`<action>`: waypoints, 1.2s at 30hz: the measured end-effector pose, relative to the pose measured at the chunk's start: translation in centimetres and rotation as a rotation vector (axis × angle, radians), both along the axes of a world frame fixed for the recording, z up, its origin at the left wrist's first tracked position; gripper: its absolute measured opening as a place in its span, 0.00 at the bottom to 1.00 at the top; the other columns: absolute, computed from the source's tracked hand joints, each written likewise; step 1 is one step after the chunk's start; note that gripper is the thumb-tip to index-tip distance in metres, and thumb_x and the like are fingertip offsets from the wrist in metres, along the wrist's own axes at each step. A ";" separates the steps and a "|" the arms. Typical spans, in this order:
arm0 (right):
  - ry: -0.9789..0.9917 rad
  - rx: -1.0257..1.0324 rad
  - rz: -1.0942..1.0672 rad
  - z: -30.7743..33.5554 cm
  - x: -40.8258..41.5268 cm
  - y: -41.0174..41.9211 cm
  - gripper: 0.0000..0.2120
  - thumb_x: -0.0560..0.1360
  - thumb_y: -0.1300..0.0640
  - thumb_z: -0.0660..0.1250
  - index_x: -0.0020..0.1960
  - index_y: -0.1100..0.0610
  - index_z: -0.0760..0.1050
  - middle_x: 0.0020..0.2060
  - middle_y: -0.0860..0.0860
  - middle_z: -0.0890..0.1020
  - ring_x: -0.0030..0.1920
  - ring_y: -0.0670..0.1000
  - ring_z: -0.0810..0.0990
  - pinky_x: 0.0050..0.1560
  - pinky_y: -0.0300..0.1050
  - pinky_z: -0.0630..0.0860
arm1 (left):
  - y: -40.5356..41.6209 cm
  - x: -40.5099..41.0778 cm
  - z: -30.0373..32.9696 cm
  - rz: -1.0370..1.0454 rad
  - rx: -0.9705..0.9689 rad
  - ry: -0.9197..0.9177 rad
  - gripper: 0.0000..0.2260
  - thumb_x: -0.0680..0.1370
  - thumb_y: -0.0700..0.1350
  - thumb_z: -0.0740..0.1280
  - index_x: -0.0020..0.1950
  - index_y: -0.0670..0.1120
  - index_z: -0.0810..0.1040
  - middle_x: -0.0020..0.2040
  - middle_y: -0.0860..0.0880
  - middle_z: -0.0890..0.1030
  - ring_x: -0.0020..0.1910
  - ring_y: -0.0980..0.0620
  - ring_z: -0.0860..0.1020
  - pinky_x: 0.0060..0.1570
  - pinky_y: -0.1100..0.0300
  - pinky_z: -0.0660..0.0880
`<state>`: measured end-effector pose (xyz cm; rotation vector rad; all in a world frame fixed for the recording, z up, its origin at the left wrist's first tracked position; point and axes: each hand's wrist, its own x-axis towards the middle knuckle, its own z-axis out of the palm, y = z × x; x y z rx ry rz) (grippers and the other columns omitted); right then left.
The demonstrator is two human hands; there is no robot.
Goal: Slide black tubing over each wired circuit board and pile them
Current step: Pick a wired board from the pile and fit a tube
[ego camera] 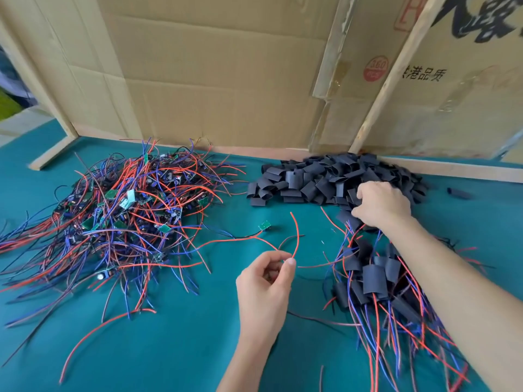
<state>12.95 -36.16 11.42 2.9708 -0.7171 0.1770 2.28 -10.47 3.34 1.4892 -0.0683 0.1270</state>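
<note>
Left hand: the left hand (264, 281) is raised above the table, palm turned toward the camera, wrist low, forearm entering from the bottom edge.
Left grip: thumb and forefinger are curled and pinch the red wire (296, 236) near its free end; the other fingers are loosely curled behind.
Held item: the red wire arcs upward from the pinch and then runs left to a small green circuit board (265, 225), which lies on the cloth between the two large heaps.
Right hand: the right hand (382, 205) reaches forward with the arm extended from the lower right, back of the hand up, fingers bent down into the near edge of the black tubing pile (325, 176).
Right grip: fingertips are buried among the tubing pieces; whether they have closed on a piece cannot be told.
Unsleeved stock: a tangled heap of wired boards (127, 210) with red, blue and black leads lies at the left of the table.
Finished pile: sleeved boards (373, 281), each board covered by black tubing with wires trailing toward the camera, lie under and beside the right forearm.
Work surface: green cloth table (184, 349).
Backdrop: cardboard panels (212, 66) stand upright along the far edge, braced by wooden strips.
</note>
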 end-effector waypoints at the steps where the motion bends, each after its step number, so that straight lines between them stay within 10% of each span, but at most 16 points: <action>1: -0.042 -0.018 -0.012 0.1 -0.1 0.0 0.12 0.75 0.56 0.72 0.58 0.53 0.80 0.58 0.58 0.81 0.57 0.64 0.81 0.48 0.50 0.75 | 0.0 0.0 0.0 0.002 0.009 0.002 0.09 0.78 0.41 0.73 0.43 0.54 0.84 0.33 0.48 0.81 0.30 0.56 0.73 0.33 0.58 0.74; 6: -0.401 0.122 0.000 3.2 -1.9 0.6 0.05 0.75 0.56 0.70 0.49 0.51 0.85 0.47 0.58 0.85 0.51 0.65 0.81 0.47 0.51 0.77 | -0.1 -0.1 -0.1 0.022 0.005 0.011 0.09 0.79 0.39 0.72 0.40 0.50 0.83 0.31 0.53 0.80 0.27 0.56 0.74 0.31 0.67 0.71; 9: -0.635 0.479 0.185 5.5 -4.6 3.5 0.08 0.67 0.50 0.69 0.42 0.50 0.85 0.33 0.44 0.84 0.39 0.50 0.82 0.43 0.44 0.75 | -0.2 0.0 -0.1 0.050 0.008 0.017 0.09 0.80 0.39 0.70 0.41 0.49 0.82 0.34 0.51 0.82 0.27 0.55 0.79 0.30 0.67 0.71; 19: -0.374 1.148 0.455 -1.9 -11.6 14.5 0.05 0.69 0.50 0.73 0.44 0.46 0.85 0.29 0.51 0.84 0.26 0.48 0.79 0.32 0.42 0.79 | -0.2 -0.6 0.2 0.039 -0.060 0.023 0.09 0.84 0.41 0.65 0.45 0.51 0.78 0.34 0.48 0.83 0.29 0.52 0.80 0.24 0.61 0.74; 25: -0.249 1.114 0.619 -2.1 -12.9 12.9 0.20 0.67 0.52 0.84 0.56 0.43 0.83 0.41 0.43 0.86 0.32 0.44 0.80 0.41 0.35 0.76 | -0.1 -0.5 -0.1 0.040 -0.090 0.031 0.07 0.84 0.44 0.66 0.45 0.50 0.78 0.34 0.45 0.82 0.25 0.51 0.72 0.25 0.60 0.71; 30: -0.487 1.127 0.539 0.7 -11.3 11.5 0.13 0.70 0.57 0.81 0.53 0.53 0.86 0.43 0.48 0.89 0.45 0.52 0.87 0.52 0.53 0.83 | -0.4 -0.5 0.0 0.013 -0.086 0.036 0.06 0.84 0.38 0.64 0.48 0.46 0.76 0.38 0.46 0.85 0.30 0.47 0.83 0.24 0.61 0.73; 36: -0.676 0.798 0.698 6.3 -6.7 12.6 0.11 0.69 0.49 0.81 0.50 0.51 0.87 0.39 0.39 0.87 0.39 0.34 0.83 0.45 0.32 0.76 | -0.5 -0.6 0.1 0.014 -0.079 0.044 0.08 0.83 0.38 0.65 0.46 0.48 0.77 0.38 0.46 0.85 0.30 0.47 0.83 0.25 0.62 0.72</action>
